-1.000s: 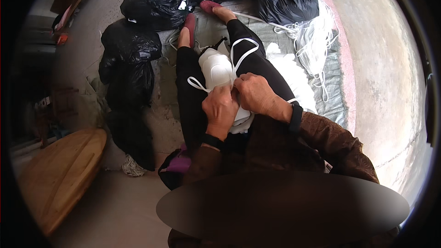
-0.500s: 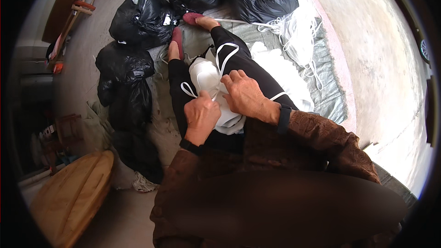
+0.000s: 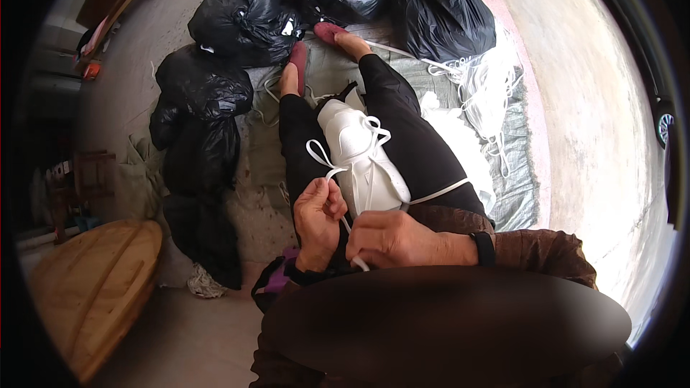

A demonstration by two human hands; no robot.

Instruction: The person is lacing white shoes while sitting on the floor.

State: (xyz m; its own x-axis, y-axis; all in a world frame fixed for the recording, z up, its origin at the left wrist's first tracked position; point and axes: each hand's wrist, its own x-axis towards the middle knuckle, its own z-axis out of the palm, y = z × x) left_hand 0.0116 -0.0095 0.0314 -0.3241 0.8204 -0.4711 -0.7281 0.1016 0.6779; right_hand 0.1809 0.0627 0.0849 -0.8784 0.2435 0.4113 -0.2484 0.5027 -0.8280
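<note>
A white shoe upper (image 3: pixel 350 133) rests on my lap between my black-trousered thighs. White lace loops stand up from it at both sides, and a flat lace (image 3: pixel 316 151) trails toward me. My left hand (image 3: pixel 318 219) is closed, pinching that lace between thumb and fingers just below the upper. Close to my body, my right hand (image 3: pixel 399 238) grips the lace too, with a short end sticking out under the fingers. Its fingertips are partly hidden. Another white lace (image 3: pixel 440 192) lies across my right thigh.
Beyond my right leg lie white pieces (image 3: pixel 467 147) and a bundle of white laces (image 3: pixel 485 97) on a grey-green sheet (image 3: pixel 521 172). Black plastic bags (image 3: pixel 241 18) stand around my feet and along the left. A round wooden board (image 3: pixel 100 294) is at lower left.
Both hands have come away from the upper toward my body, drawing the lace along. The upper now shows more fully, with its lace loops smaller. The view has shifted slightly.
</note>
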